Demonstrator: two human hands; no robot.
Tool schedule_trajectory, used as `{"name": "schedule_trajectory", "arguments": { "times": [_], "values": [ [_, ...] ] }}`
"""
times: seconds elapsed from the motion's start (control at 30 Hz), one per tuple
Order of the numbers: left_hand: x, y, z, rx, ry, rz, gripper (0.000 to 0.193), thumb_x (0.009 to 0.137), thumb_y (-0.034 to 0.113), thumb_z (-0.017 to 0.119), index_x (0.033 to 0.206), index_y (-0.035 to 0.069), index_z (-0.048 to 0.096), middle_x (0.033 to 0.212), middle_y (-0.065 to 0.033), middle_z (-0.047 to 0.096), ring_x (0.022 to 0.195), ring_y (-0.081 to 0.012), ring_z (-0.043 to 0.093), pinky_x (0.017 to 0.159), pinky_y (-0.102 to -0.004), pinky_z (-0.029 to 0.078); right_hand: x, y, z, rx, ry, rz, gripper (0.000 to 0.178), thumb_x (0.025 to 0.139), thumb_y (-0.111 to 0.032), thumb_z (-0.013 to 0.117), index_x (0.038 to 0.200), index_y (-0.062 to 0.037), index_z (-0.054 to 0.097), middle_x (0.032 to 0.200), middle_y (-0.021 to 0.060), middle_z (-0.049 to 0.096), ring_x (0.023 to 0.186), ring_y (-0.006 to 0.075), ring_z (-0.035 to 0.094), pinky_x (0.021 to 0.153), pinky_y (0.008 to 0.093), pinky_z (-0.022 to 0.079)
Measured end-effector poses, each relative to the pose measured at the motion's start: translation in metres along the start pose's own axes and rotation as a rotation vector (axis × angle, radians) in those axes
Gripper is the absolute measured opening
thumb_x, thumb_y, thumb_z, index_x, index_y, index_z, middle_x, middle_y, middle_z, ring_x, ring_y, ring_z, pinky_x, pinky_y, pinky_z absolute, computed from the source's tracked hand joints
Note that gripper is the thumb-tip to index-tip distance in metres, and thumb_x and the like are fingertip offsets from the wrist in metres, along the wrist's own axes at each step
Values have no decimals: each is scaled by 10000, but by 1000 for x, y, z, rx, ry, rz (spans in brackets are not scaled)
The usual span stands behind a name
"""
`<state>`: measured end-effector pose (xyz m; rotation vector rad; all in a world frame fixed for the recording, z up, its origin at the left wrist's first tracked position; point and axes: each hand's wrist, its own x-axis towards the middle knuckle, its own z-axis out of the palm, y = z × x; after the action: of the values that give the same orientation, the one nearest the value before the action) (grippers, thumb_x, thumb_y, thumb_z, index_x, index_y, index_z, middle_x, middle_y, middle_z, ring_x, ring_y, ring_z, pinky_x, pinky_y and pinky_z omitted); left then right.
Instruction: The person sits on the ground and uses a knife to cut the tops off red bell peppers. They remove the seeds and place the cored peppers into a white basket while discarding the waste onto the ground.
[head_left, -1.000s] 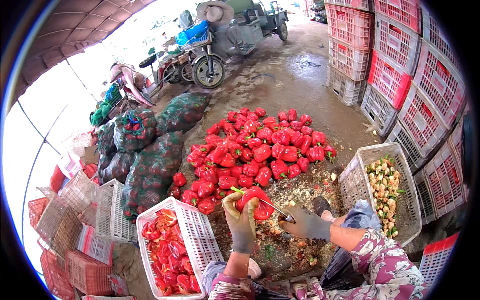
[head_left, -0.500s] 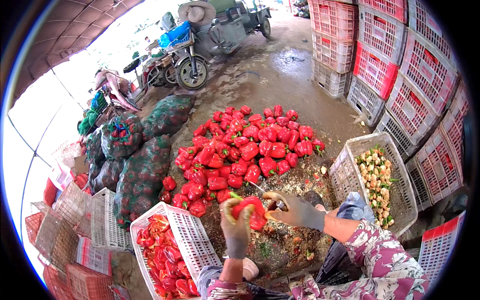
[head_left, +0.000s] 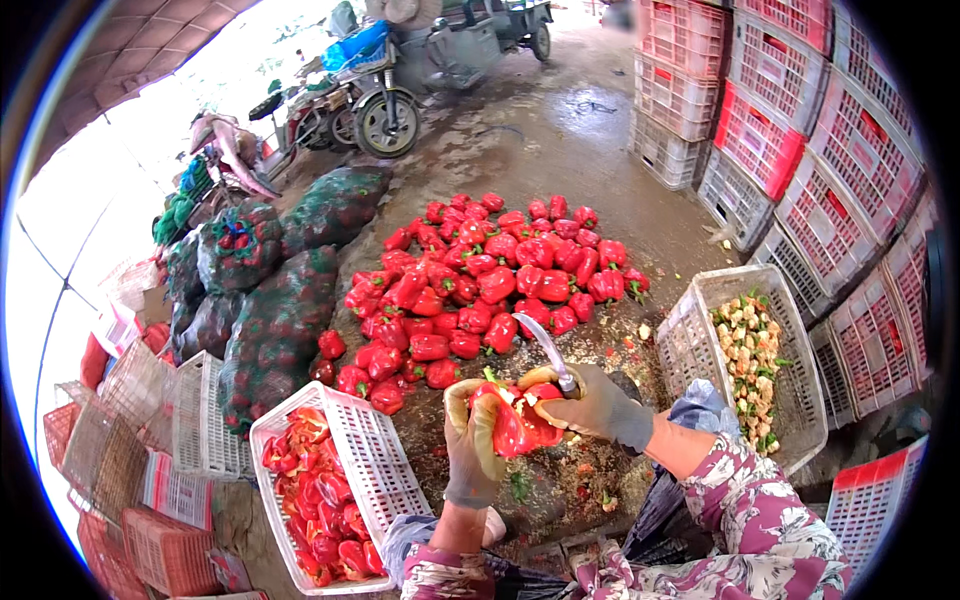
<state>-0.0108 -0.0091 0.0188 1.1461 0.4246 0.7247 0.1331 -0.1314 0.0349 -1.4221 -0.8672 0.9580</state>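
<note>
Both my hands wear grey gloves with dirty yellowish fingers. Between them is a red bell pepper [head_left: 515, 428], split so that pale flesh and seeds show. My left hand [head_left: 472, 440] is closed around its left side. My right hand [head_left: 595, 408] grips a curved knife [head_left: 545, 348], blade pointing up and away, while its fingers also touch the pepper's right side. Beyond my hands a big heap of whole red peppers [head_left: 490, 285] lies on the floor. Left of my left hand, a white crate [head_left: 375, 462] holds cut pepper pieces [head_left: 315, 500].
At right a pale crate [head_left: 690, 335] contains pepper cores [head_left: 750, 360]. Tall stacks of crates [head_left: 770, 120] line the right side. Net sacks of peppers [head_left: 280, 335] stand at left, near empty crates [head_left: 205, 415]. A motorbike [head_left: 385, 120] is parked at the back. Seeds and scraps litter the floor.
The pepper, whole-looking before, is now opened with its inside showing. The knife blade has swung upright, away from the pepper, and my right hand has turned and closed in on it.
</note>
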Motion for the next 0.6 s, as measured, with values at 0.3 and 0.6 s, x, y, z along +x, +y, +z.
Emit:
{"name": "schedule_trajectory", "arguments": {
  "times": [0.3,0.6],
  "values": [
    [23,-43,-35,-228,521,94,226,1003,256,617,1050,91,469,911,-32,562,806,-121,581,702,-281,523,3,8,50,-413,242,-468,374,797,-100,714,1151,3,651,1006,164,708,951,283,703,851,353,544],
    [14,-35,-112,-484,772,-103,269,998,321,602,1129,125,473,1073,-64,586,850,-240,643,683,-432,590,54,-63,129,408,174,-22,423,913,-96,660,1303,12,535,902,62,645,654,69,606,476,227,479]
  ]
}}
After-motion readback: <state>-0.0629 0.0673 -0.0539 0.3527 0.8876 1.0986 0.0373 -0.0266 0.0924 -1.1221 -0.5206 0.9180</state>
